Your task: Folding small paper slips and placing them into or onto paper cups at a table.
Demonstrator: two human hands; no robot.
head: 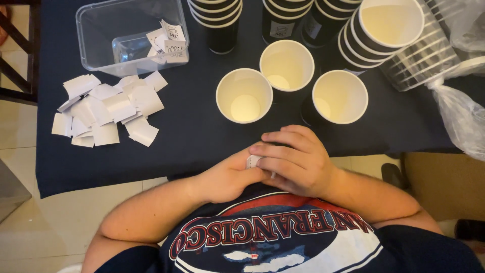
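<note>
Fingers (283,151) of the right hand (298,162) curl over the left hand (230,177), both pressed together around a small white slip (251,161) pinched between them at the near counter (202,136) edge. Both forearms angle inward from the elbows, wrists meeting before the chest. Three open cups (244,96) stand just beyond the hands; a heap of slips (108,108) lies far left, beside a clear tub (96,35).
</note>
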